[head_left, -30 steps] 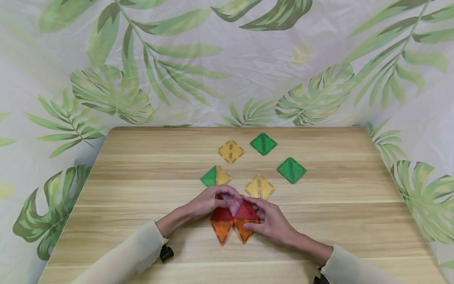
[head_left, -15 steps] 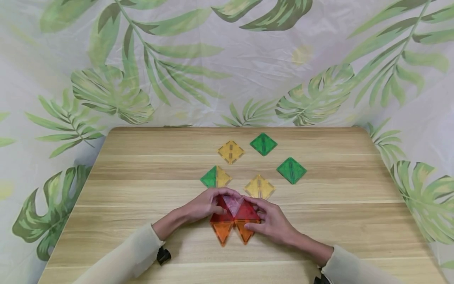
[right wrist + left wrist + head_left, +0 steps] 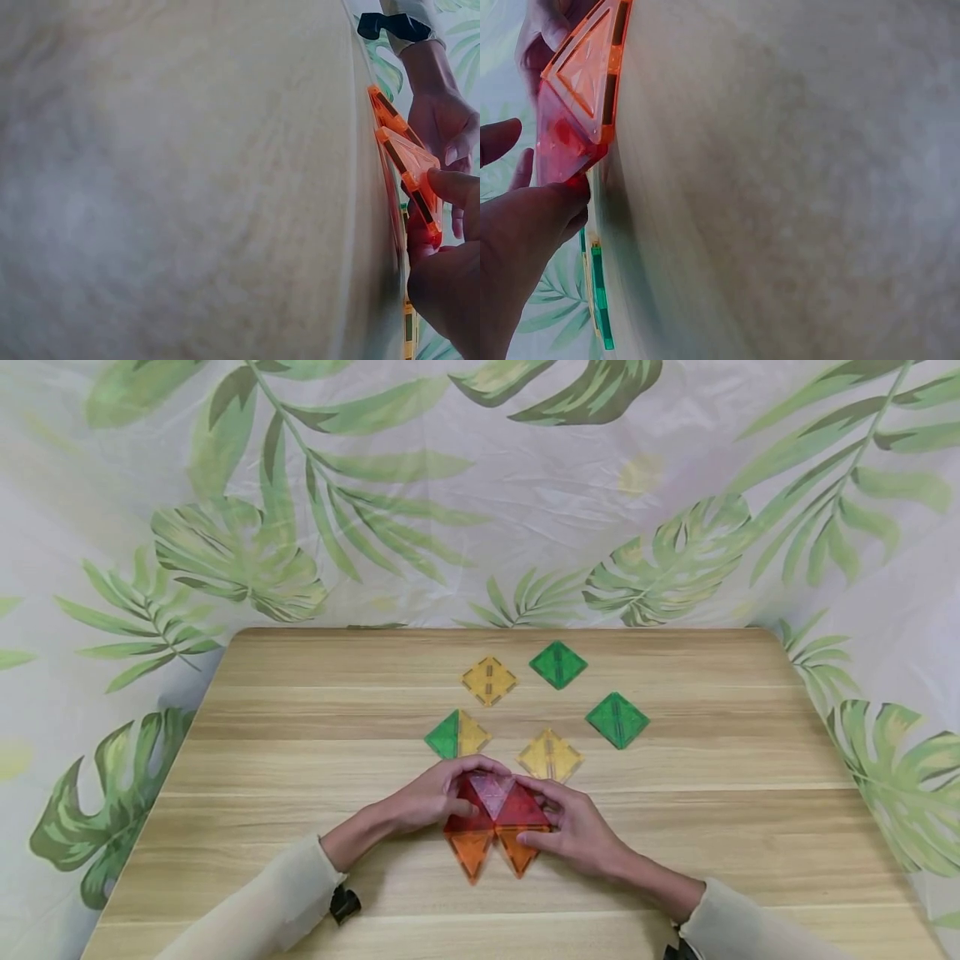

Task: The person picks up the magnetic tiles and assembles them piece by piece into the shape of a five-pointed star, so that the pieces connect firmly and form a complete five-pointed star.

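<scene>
Joined triangular magnetic tiles lie between my hands in the head view: a left red tile point(image 3: 480, 823), a right red tile point(image 3: 525, 811), a pale purple tile point(image 3: 492, 792) between them, a left orange tile point(image 3: 471, 853) and a right orange tile point(image 3: 518, 858) pointing toward me. My left hand point(image 3: 435, 795) holds the left red tile, thumb on its face, fingers along the far edge. My right hand point(image 3: 581, 828) pinches the right side, thumb on the right orange tile and index finger at the red tile's top. In the right wrist view, the orange tile point(image 3: 409, 165) stands tilted off the table.
Beyond the hands lie a green-and-yellow tile pair point(image 3: 453, 733), a near yellow pair point(image 3: 551, 754), a far yellow pair point(image 3: 488, 681), a right green pair point(image 3: 617, 720) and a far green pair point(image 3: 557, 665). A leaf-print cloth point(image 3: 420, 510) hangs behind the wooden table point(image 3: 315, 693).
My left thumb has moved off the purple tile onto the left red tile, and the left hand has drawn back slightly. The orange tiles have shifted a little toward me. My right hand barely moves.
</scene>
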### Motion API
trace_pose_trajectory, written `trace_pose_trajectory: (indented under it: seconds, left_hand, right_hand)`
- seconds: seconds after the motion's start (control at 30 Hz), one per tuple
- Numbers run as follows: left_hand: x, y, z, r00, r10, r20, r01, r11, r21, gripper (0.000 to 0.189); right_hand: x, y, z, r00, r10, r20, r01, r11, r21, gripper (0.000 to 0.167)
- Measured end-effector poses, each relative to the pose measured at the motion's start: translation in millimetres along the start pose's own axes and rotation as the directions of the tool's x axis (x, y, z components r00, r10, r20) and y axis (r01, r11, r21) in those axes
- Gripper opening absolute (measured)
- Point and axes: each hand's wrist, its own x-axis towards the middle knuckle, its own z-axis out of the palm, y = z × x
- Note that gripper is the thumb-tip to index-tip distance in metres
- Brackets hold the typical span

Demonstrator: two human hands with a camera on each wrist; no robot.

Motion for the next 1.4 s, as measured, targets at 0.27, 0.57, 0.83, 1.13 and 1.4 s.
trace_pose_trajectory:
  seconds: [0.27, 0.57, 0.83, 1.13, 1.4]
  left_hand:
    - [1.6, -2.3, 1.6, 1.000, 0.000, -0.025, -0.001, 1.000, -0.003, 0.063]
    - [-0.4, -5.8, -1.1, 1.000, 0.022, -0.014, -0.022, 0.998, -0.064, 0.050]
    - [-0.7, -10.5, -1.4, 1.000, 0.012, -0.012, -0.013, 0.992, -0.127, 0.046]
    - [-2.0, -4.9, -0.7, 0.998, 0.059, -0.016, -0.058, 0.997, 0.044, 0.038]
    - [-1.8, -2.4, 2.4, 1.000, -0.004, 0.005, 0.004, 1.000, -0.001, 0.037]
  right_hand:
    - [-0.2, -0.9, -0.5, 1.000, -0.018, 0.007, 0.018, 1.000, 0.011, 0.074]
    - [-0.9, -2.0, -2.1, 1.000, -0.001, 0.009, 0.001, 1.000, 0.028, 0.079]
    - [-1.6, 0.0, -2.2, 1.000, -0.002, 0.023, 0.000, 0.994, 0.108, 0.079]
    - [0.0, -2.1, -2.7, 1.000, 0.006, 0.013, -0.007, 0.998, 0.058, 0.080]
    - [0.7, -4.8, 0.1, 0.999, -0.044, -0.027, 0.039, 0.986, -0.165, 0.080]
